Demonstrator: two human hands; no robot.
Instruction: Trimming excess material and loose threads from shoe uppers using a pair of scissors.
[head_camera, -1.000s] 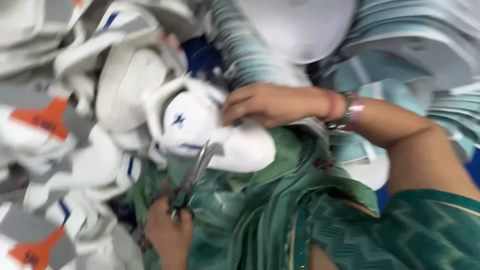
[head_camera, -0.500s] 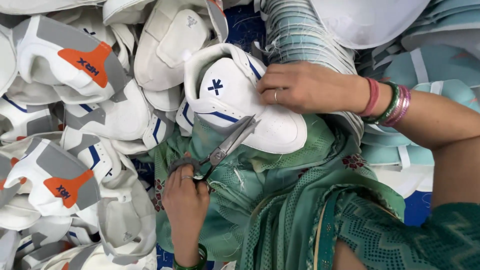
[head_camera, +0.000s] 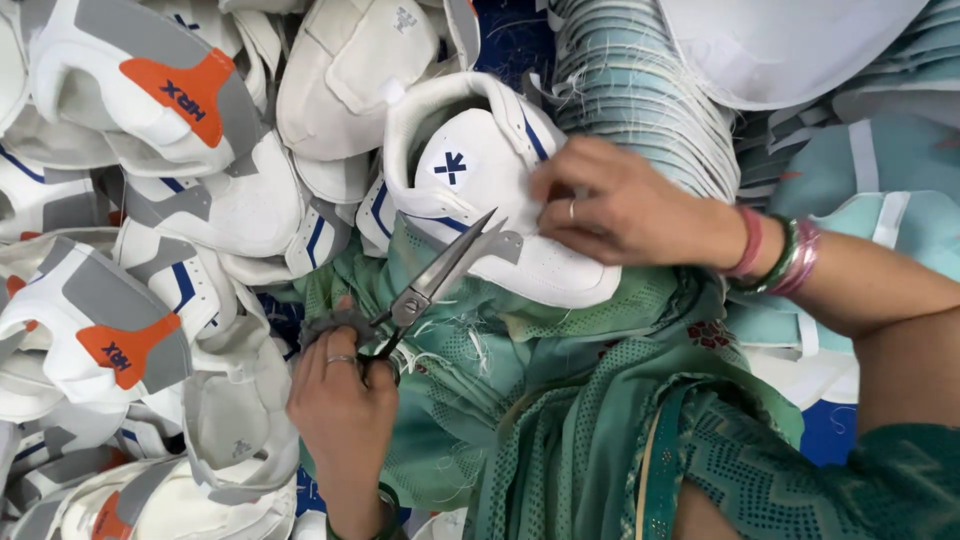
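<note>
While heaps of shoe parts crowded every side, little open room was left around the white shoe upper (head_camera: 480, 190), which lay on the lap over green patterned cloth (head_camera: 560, 400). At the view's right, the hand (head_camera: 625, 205) with a ring and bangles pressed its curled fingers onto the upper's side, holding it down. At the view's lower left, the other hand (head_camera: 340, 400) was closed around the handles of steel scissors (head_camera: 435, 285), whose blades stood slightly parted, tips touching the upper's lower edge near a grey tab. Which hand was the person's left could not be told for sure. A pile of white, grey and orange uppers (head_camera: 130, 200) filled the left of the view, just beside the scissor hand. A ribbed stack of pale teal pieces (head_camera: 640, 90) with loose threads rose behind the holding hand. The upper looked smooth, padded at the collar, with blue trim.
</note>
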